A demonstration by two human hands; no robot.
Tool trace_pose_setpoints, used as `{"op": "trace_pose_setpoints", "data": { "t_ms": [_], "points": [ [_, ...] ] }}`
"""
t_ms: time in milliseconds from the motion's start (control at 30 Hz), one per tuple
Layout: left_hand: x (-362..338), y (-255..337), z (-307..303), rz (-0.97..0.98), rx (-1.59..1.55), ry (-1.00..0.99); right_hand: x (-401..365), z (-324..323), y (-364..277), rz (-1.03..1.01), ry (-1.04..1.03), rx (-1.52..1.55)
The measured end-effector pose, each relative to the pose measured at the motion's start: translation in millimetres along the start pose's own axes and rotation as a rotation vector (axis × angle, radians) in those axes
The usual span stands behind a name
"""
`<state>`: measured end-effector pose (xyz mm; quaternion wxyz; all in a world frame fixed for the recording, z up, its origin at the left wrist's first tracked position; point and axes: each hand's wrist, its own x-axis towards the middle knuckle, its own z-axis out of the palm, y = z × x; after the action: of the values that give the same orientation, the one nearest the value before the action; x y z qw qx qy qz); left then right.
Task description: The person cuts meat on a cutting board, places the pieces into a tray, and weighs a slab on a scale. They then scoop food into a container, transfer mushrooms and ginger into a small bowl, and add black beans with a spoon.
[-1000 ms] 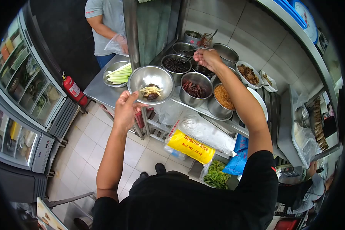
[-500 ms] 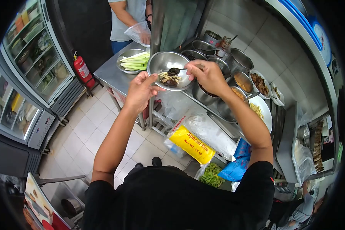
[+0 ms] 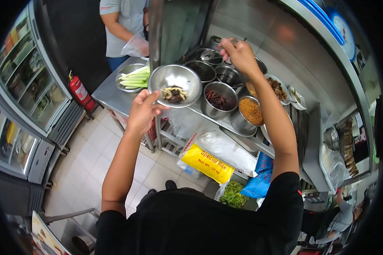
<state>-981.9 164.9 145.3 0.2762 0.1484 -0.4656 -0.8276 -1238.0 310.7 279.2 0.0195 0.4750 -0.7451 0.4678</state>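
A shallow steel bowl (image 3: 187, 80) is in my left hand (image 3: 144, 111), gripped at its near-left rim. Pale strips and dark pieces (image 3: 173, 94) lie inside it. My right hand (image 3: 238, 53) is raised over the back containers, its fingers pinched on the handle of a spoon (image 3: 208, 55), whose bowl end is over a steel pot at the back. Between my arms are a pot of dark red dried pieces (image 3: 217, 101) and a pot of orange-brown crumbs (image 3: 250, 111). A container with dark contents (image 3: 200, 70) sits just right of the bowl.
Green stalks (image 3: 135, 78) fill a bowl on the steel table (image 3: 106, 91). Behind it stands a person with a plastic-covered hand (image 3: 137, 46). Rice sack (image 3: 206, 163) and greens (image 3: 232, 194) are below the shelf. A fire extinguisher (image 3: 80, 92) and fridges are left.
My right hand has moved with the spoon away from the bowl, up to the back containers. The bowl in my left hand appears slightly lower and further left, as the whole view has shifted.
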Motion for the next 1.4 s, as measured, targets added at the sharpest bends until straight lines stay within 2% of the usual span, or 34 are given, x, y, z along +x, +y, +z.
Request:
{"op": "trace_pose_setpoints", "data": {
  "t_ms": [67,100,167,233,300,333,367,433,467,533,567,633,833,900,1067,1133,1167,1233,1400],
  "points": [
    [3.4,-1.5,-2.7,-0.002,0.009,-0.001,17.3,2.5,18.3,0.02,-0.059,-0.126],
    [3.5,-2.0,-2.3,0.001,0.014,0.019,23.1,7.8,29.8,0.025,-0.122,-0.306],
    [2.3,-1.6,1.9,0.003,0.029,0.021,23.7,32.3,66.6,0.154,-0.359,-0.224],
    [1.8,-2.7,-0.2,-0.009,0.042,0.031,18.9,40.4,71.8,0.177,-0.559,-0.172],
    [2.5,-5.1,-3.1,0.0,0.045,0.025,28.6,16.7,54.8,0.141,-0.815,-0.254],
    [0.9,-5.1,-2.9,-0.011,0.053,0.032,40.2,6.6,63.2,0.192,-0.867,-0.338],
    [0.0,-5.1,-2.6,-0.021,0.062,0.039,49.1,0.2,52.6,0.217,-0.879,-0.431],
    [-1.0,-6.4,-3.1,-0.024,0.066,0.057,71.5,-3.8,55.7,0.235,-0.666,-0.521],
    [-2.4,-5.8,-0.8,-0.033,0.065,0.063,80.4,-0.6,62.7,0.233,-0.663,-0.515],
    [-5.0,-7.7,2.1,-0.034,0.053,0.067,93.2,16.7,82.3,-0.103,-0.572,-0.959],
    [-6.4,-9.3,2.4,-0.032,0.062,0.065,97.6,26.6,96.9,-0.102,-0.564,-0.952],
    [-8.0,-11.7,1.1,-0.027,0.055,0.083,104.3,45.6,116.8,-0.214,-0.53,-1.2],
    [-13.4,-10.4,6.2,-0.039,0.05,0.13,109.7,53.5,129.9,-0.211,-0.562,-1.198],
    [-14.3,-9.0,8.7,-0.038,0.064,0.12,109.5,44.2,122.1,-0.35,-0.405,-1.22],
    [-16.5,-7.1,18.2,-0.037,0.071,0.138,111.9,46.1,104.4,-0.275,-0.514,-1.343],
    [-16.9,-8.1,18.3,-0.036,0.072,0.15,106.5,46.9,96.9,-0.16,-0.786,-1.391],
    [-16.3,-9.5,16.7,-0.036,0.075,0.147,108.3,47.0,99.8,-0.161,-0.785,-1.391],
    [-16.8,-11.3,16.6,-0.039,0.077,0.147,111.4,48.0,108.2,-0.018,-0.739,-1.229],
    [-15.0,-12.5,13.7,-0.024,0.039,0.137,123.6,42.8,121.4,0.079,-0.799,-1.135]
  ]
}}
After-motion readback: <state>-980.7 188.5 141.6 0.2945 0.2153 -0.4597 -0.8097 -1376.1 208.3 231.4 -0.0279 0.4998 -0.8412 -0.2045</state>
